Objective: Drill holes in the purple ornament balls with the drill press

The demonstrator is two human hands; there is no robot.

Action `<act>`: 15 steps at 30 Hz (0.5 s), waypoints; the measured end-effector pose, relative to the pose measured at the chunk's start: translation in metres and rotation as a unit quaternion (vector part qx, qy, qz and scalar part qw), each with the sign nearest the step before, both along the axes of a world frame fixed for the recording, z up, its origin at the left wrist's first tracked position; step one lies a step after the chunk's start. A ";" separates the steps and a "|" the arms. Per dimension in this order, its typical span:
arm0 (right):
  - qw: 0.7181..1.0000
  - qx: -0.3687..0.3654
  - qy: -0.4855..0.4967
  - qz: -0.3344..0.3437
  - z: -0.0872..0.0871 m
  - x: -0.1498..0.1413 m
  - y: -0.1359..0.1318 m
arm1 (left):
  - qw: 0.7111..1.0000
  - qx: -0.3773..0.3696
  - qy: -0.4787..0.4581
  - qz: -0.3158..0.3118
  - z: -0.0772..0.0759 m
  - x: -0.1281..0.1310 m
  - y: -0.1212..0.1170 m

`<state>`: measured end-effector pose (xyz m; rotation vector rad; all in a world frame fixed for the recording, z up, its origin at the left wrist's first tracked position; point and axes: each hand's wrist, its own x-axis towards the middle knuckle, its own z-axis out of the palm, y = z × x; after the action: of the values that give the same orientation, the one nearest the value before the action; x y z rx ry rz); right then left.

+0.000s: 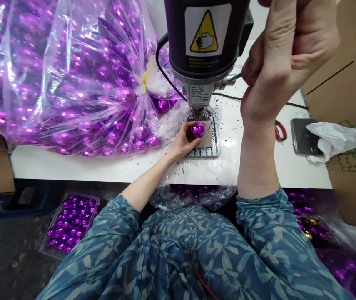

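Your left hand (182, 142) pinches the purple ball (198, 130), likely to steady it beneath the drill (205, 66), while your right hand (282, 62) is curled closed, apparently around the lever (235, 77).

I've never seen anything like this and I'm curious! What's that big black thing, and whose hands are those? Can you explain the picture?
It's one picture, taken by a camera on a person's head, looking forward and down. The left hand and right hand belong to that person. The big black machine, perhaps a drill, has a yellow warning sign. Below it, the left hand holds a purple ball on a small flat board on a metal base. The right hand is curled up beside the machine; what it might grip is hidden. On the white table lies a big clear bag of purple balls.
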<state>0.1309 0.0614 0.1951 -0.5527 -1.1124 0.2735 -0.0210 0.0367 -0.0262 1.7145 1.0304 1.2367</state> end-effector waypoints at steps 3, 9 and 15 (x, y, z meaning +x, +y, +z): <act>0.999 -0.024 -0.019 -0.017 -0.001 -0.001 0.000 | 0.999 -0.031 -0.019 0.010 0.003 0.001 -0.001; 1.000 0.011 0.018 0.019 -0.003 -0.002 -0.010 | 0.998 -0.054 -0.034 0.016 0.006 0.002 -0.002; 0.999 0.030 0.019 -0.013 -0.020 -0.001 -0.020 | 0.999 -0.035 -0.022 0.022 0.005 0.001 -0.003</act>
<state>0.1296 0.0412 0.1754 -0.5058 -1.0737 0.2268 -0.0197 0.0339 -0.0210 1.6130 1.0784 1.2455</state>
